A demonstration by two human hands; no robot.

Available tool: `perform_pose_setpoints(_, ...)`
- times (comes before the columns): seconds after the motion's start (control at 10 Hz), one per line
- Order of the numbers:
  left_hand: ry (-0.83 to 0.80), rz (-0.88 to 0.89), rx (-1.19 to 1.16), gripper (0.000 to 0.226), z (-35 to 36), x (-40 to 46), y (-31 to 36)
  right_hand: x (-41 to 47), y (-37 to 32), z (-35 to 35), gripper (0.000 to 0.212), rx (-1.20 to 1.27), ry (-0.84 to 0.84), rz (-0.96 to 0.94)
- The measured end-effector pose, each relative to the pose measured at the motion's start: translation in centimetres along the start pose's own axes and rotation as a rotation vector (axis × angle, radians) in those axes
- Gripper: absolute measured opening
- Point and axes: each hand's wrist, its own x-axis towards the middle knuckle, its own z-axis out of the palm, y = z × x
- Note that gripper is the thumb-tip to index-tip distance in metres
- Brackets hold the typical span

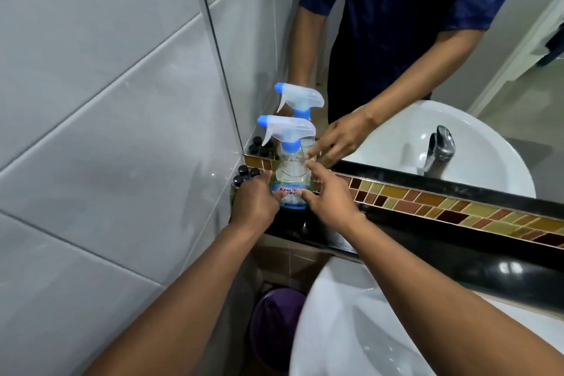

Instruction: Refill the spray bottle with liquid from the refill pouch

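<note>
A clear spray bottle [291,174] with a blue-and-white trigger head and a blue label stands upright on the black ledge [396,241] against the mirror. My left hand [254,200] wraps its lower left side. My right hand [328,195] touches the right side, fingers spread along the body and thumb near the label. The bottle looks nearly empty. No refill pouch is in view. The mirror repeats the bottle and both hands.
Several small dark bottles [244,175] stand in the ledge's left corner by the tiled wall. A white basin [351,330] sits below right, a purple bin [276,323] beneath it. A mosaic tile strip [457,207] runs under the mirror; the faucet shows only as a reflection.
</note>
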Motion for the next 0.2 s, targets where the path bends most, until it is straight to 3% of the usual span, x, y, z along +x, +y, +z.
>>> perform_pose_setpoints(0.2,0.146,0.006,0.026,0.03,-0.36,-1.63,0.97,-1.31,-0.33,0.05,0.079,-0.177,0.044,0.004)
